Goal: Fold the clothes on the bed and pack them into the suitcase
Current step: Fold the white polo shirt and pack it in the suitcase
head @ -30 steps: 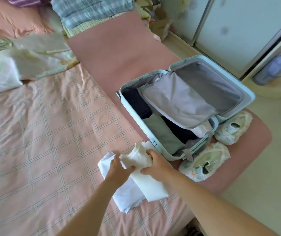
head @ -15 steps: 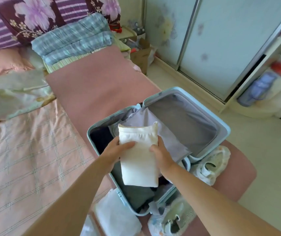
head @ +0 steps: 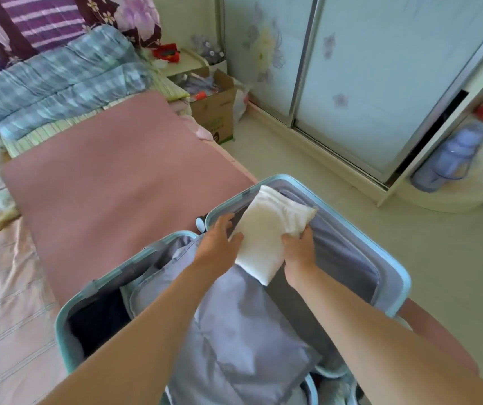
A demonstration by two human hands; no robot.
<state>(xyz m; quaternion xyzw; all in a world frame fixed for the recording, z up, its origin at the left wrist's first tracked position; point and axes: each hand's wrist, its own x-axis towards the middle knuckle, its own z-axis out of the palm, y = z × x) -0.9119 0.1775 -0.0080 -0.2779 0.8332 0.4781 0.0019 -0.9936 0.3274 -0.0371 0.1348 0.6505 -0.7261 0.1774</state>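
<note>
Grip: our left hand [head: 219, 244] pinches the folded white garment [head: 269, 229] at its left edge, thumb on top; right hand [head: 300, 251] curls round the right edge. Long axis runs away from us, tilted slightly right, far end by the suitcase [head: 401, 287] lid rim. Vs 0.5 s ago: moved from over the packed half to the lid half.

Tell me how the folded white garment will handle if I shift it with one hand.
Probably floppy: the garment bulges softly between the left hand and right hand, so one hand alone may let it unfold. Likely light: edge grips alone seem to carry it over the suitcase.
</note>
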